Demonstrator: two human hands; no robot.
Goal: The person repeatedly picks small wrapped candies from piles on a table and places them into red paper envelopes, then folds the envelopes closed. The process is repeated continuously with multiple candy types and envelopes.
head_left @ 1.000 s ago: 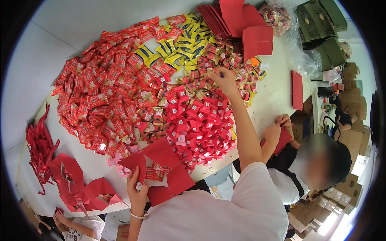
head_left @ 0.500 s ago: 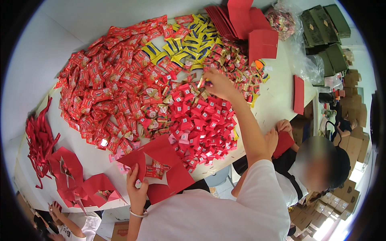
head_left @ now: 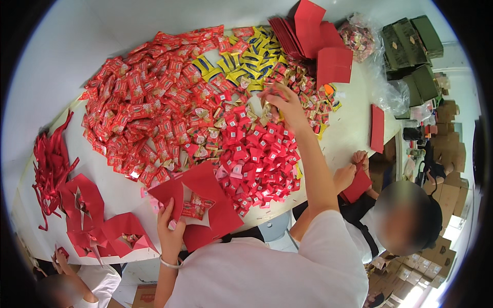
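My left hand (head_left: 171, 233) grips the near left edge of an unfolded red cardboard gift box (head_left: 213, 197), tilted at the table's front edge. Through the box's cut-out opening, red snack packets (head_left: 196, 206) show inside against white lining. My right hand (head_left: 288, 107) reaches over the far middle of the table, its fingers curled around small wrapped candies at the edge of a gold-and-red candy pile (head_left: 303, 84). Just nearer lies a heap of pink-red wrapped pieces (head_left: 257, 161). Left of it spreads a large heap of red packets (head_left: 138, 102); yellow packets (head_left: 249, 59) lie beyond.
Red ribbons (head_left: 51, 169) and filled red boxes (head_left: 126, 238) lie at the left. Flat red boxes (head_left: 334, 64) are stacked at the far right, beside a clear bag of candies (head_left: 357, 38). A co-worker (head_left: 367, 220) at the right holds a red box; another person (head_left: 92, 282) works lower left.
The view has shifted slightly. My right hand has moved a little over the gold-and-red candies, its fingers now curled more. My left hand still holds the red gift box.
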